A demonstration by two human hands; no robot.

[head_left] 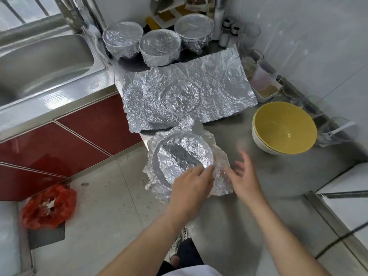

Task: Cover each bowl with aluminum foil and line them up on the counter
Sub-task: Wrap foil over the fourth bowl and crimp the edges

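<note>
Floor, far left: one red plastic bag point(48, 208), crumpled. Above it, one steel sink point(39, 62) set beside the desk point(288, 176).

Back of desk: three foil-covered bowls in a rough row: left point(122, 38), middle point(160, 45), right point(193, 29). All three were wrapped over rim and sides.

In front of them lay one loose foil sheet point(189, 90), flat and heavily creased, with round bowl marks pressed into it.

Near edge of desk: a fourth bowl point(183, 156) with foil draped over it, sunk into the mouth, edges flaring out unfolded all round.

Left hand point(191, 186) lay on the near side of that foil, fingers touching it at the rim. Thumb hidden, so I cannot tell whether it pinched the foil or only pressed.

Right hand point(245, 176) was just beside the foil's right edge, fingers spread and released, holding nothing; motion-blurred.

Right: two bare bowls nested as one yellow stack point(284, 128), well apart from the hands.
</note>
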